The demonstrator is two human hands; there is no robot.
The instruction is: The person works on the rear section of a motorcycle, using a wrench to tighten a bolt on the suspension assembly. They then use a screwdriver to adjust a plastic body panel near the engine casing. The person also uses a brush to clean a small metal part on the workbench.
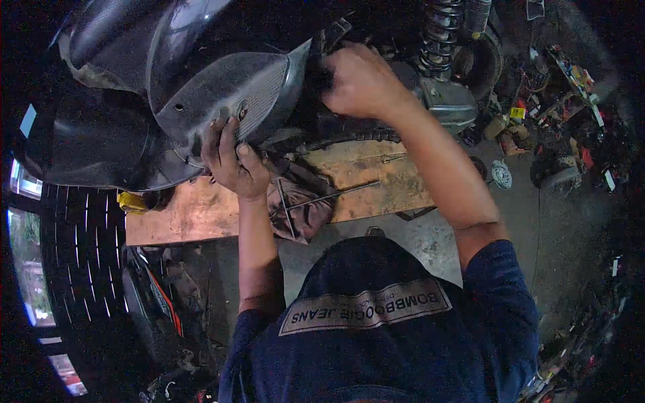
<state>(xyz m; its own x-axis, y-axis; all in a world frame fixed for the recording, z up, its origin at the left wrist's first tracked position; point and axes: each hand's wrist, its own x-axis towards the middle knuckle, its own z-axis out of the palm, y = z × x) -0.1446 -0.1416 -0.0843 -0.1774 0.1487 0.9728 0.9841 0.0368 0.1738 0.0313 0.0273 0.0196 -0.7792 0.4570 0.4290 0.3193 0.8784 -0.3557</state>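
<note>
A dark grey scooter body panel [228,84], pointed at its right end and with a textured strip, sits at the upper left among other scooter plastics. My left hand [235,161] touches its lower edge, fingers stretched up against the surface and thumb apart. Just above the fingertips is a small round fitting [242,109] in the panel. To the right of the panel's tip, my right hand [359,82] is closed in a fist. Deep shadow around its fingers hides what they hold. Beside that hand is the dark inside of the scooter.
Below the scooter runs a wooden board [188,218], bearing a brown cloth [312,195], a T-handle wrench [336,193] and a yellow object [131,201]. A coil-spring shock absorber [441,37] rises at the upper right. Assorted parts clutter the floor [514,235] at far right.
</note>
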